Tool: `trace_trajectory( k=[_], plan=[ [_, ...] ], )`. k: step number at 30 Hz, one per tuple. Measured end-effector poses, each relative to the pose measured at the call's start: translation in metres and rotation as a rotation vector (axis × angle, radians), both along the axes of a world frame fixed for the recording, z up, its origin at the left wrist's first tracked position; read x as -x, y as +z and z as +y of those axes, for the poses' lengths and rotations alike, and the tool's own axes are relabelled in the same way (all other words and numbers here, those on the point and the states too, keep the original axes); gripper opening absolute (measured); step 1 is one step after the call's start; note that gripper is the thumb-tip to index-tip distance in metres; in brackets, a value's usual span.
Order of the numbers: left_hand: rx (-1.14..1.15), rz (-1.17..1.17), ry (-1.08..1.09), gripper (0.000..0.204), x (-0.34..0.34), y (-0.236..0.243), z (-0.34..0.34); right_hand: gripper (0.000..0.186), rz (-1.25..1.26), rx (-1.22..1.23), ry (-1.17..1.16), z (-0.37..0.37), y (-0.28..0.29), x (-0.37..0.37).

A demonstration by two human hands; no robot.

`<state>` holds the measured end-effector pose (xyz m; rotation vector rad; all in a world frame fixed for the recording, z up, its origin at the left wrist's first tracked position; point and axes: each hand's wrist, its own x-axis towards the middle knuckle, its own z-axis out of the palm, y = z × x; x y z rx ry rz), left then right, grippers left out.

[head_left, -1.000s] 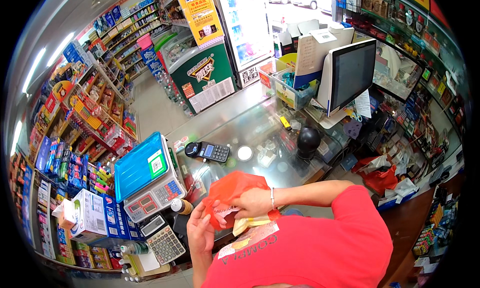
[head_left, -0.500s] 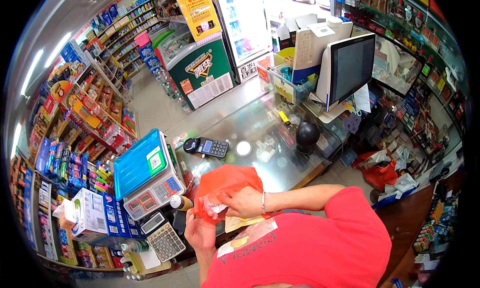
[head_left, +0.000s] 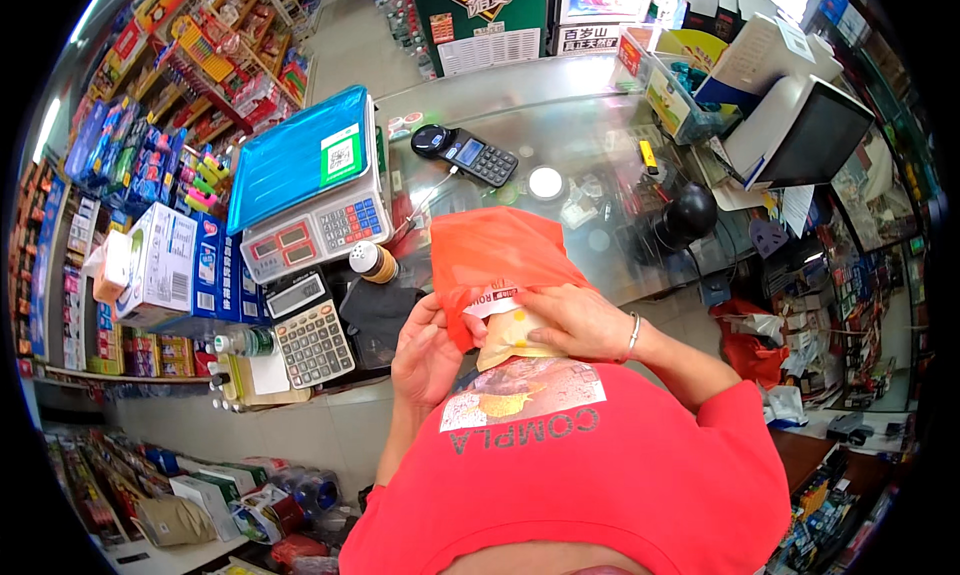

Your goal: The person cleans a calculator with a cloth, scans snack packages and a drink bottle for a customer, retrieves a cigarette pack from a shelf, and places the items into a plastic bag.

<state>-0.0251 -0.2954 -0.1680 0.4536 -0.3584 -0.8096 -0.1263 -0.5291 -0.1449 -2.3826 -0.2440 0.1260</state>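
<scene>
A thin red plastic bag [head_left: 500, 245] is in front of my chest, its mouth toward me. My left hand [head_left: 428, 355] is closed on the bag's left edge, fingers pinched at the rim. My right hand [head_left: 582, 323], with a bracelet at the wrist, lies over the right side of the mouth. Its fingers and thumb are bent round a yellow packet [head_left: 508, 337] that sits partly in the opening. A white label strip with dark print [head_left: 492, 302] shows between the hands; what it belongs to is hidden.
On the glass counter [head_left: 600, 240] stand a weighing scale [head_left: 318, 215], a card terminal [head_left: 478, 157], a spotted-lid jar [head_left: 374, 263], a calculator [head_left: 314, 341] and a black scanner [head_left: 685, 215]. A monitor [head_left: 815, 130] is at the right. Boxes [head_left: 165, 265] fill the left.
My view has tilted down toward my chest. The right hand has drawn back from inside the bag to its mouth, and more of the yellow packet shows. My left hand keeps the rim.
</scene>
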Motion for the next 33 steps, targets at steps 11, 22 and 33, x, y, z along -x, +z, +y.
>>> trace_trajectory(
  k=[11,22,33],
  plan=[
    [-0.071,-0.074,0.036,0.063,0.0,0.007,-0.005,0.06,-0.472,0.244,-0.484,-0.017,0.016,0.023],
    [-0.317,-0.336,0.159,0.064,-0.009,0.021,0.02,0.038,-0.184,-1.221,-0.725,-0.053,0.002,0.009],
    [-0.21,-0.393,0.223,0.083,-0.013,0.055,0.018,0.057,-0.279,-1.091,-0.467,-0.064,0.056,-0.017]
  ],
)
